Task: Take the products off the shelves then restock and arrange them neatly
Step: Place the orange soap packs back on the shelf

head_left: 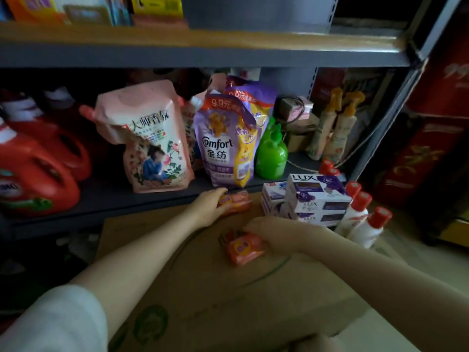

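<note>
Down on a flattened cardboard box (210, 288) printed with a green round logo, two orange soap packs lie well apart. The left hand (206, 208) curls its fingers over the far orange pack (236, 203), which sits at the foot of the lower shelf (106, 199); the right hand (272, 233) closes around the near orange pack (245, 246), thumb and fingers pressed to its sides. Each pack bears a yellow-and-purple round sticker whose writing is too blurred to read.

Just right of the hands, purple-and-white LUX boxes (317, 196) are stacked, with white bottles with red caps (360, 214) beside them on the floor. On the shelf stand a purple Comfort pouch (225, 146), marked "金纺" and "9.9元", a pink pouch (149, 138) reading "大帅香氛" with a flower picture, a green bottle (271, 153), and red detergent jugs (38, 171) at the left. Red cartons (431, 138) line the right edge, their gold lettering unreadable.
</note>
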{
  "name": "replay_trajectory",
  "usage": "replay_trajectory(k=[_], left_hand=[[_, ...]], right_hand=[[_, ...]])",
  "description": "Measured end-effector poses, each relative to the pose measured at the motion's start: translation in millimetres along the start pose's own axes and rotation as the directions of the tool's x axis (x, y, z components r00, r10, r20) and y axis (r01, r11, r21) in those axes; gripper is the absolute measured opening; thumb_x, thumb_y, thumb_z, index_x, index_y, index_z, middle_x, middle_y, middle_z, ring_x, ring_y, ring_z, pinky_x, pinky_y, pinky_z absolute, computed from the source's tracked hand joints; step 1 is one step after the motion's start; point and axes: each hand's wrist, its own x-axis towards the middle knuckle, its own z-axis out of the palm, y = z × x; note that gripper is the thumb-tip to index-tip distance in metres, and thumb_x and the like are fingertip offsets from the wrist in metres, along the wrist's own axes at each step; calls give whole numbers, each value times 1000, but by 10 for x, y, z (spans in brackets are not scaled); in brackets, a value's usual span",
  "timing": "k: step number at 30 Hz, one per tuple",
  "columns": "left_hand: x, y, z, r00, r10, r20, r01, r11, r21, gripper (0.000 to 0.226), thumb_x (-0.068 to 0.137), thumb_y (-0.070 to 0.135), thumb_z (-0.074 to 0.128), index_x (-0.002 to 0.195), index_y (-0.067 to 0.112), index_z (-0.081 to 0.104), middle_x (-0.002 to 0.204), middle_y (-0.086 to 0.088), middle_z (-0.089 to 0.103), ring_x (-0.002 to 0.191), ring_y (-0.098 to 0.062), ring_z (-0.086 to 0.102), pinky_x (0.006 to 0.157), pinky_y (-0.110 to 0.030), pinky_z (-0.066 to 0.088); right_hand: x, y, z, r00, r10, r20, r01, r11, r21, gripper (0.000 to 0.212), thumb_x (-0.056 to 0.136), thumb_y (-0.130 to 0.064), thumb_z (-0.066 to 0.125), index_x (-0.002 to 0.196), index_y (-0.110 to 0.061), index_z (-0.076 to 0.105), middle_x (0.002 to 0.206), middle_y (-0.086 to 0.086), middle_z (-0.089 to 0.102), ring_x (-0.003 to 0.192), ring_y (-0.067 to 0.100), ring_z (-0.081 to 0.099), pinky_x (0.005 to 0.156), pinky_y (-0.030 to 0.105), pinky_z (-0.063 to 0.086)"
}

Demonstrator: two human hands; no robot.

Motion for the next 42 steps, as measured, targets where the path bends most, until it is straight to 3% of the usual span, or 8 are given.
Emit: replay_trajectory(k=[12,17,22,28,31,33,38,42], left_hand=[[-235,-86,-93,998,-54,16,53,998,29,50,77,31,72,119,24,47,117,-2,54,102,-19,54,80,-30,43],[-439,-128,-514,993,5,-120,-26,985,-172,33,79,22,72,105,28,52,99,6,58,93,-13,58,73,-24,43],[-643,-75,-1090,970,-57,-236,-95,807,-583,23,86,15,63,108,21,58,102,-2,61,85,-4,63,69,-19,53],[-733,-112,-1409,949,-151,-276,-199,392,-898,14,91,27,52,102,20,56,107,-7,61,96,-18,63,81,-39,55],[-745,-83,-1512,939,-71,-336,-249,533,-808,59,61,64,71,106,30,55,111,-4,62,101,-16,63,82,-31,53],[-778,-52,-1587,916,10,-400,-309,654,-691,69,48,57,82,105,35,51,106,4,61,96,-6,63,76,-22,51],[-823,-70,-2042,789,172,-590,-407,865,-292,62,57,47,83,107,40,46,111,16,52,102,-1,57,84,-19,48],[-834,-67,-2523,689,371,-623,-411,908,86,59,58,48,76,108,45,45,114,27,44,106,16,41,84,-1,33]], right_hand=[[56,-64,6,998,58,23,-56,995,-86,41,85,-22,63,122,-16,45,121,8,53,112,26,51,94,38,43],[130,-142,-237,949,21,-314,14,994,109,42,80,-25,69,118,-18,52,116,3,59,107,20,55,89,37,46],[155,-298,-807,754,92,-650,172,928,331,45,71,-18,79,111,-10,60,96,0,61,85,15,58,77,22,45],[271,-539,-1240,685,234,-689,209,844,494,43,73,-24,77,109,-17,58,94,-9,53,80,5,53,70,8,42],[353,-608,-1372,693,221,-686,200,855,478,46,70,-29,79,109,-20,56,106,-3,58,89,14,60,80,27,50],[388,-683,-1444,682,174,-710,233,869,437,46,64,-31,82,100,-24,54,104,0,59,89,15,60,80,31,51],[444,-822,-1841,608,67,-791,305,900,311,40,66,-31,81,91,-24,51,97,-1,58,82,10,57,70,11,44],[528,-711,-2525,307,55,-950,354,920,168,10,83,-20,68,88,-18,60,90,2,58,82,12,56,73,17,43]])
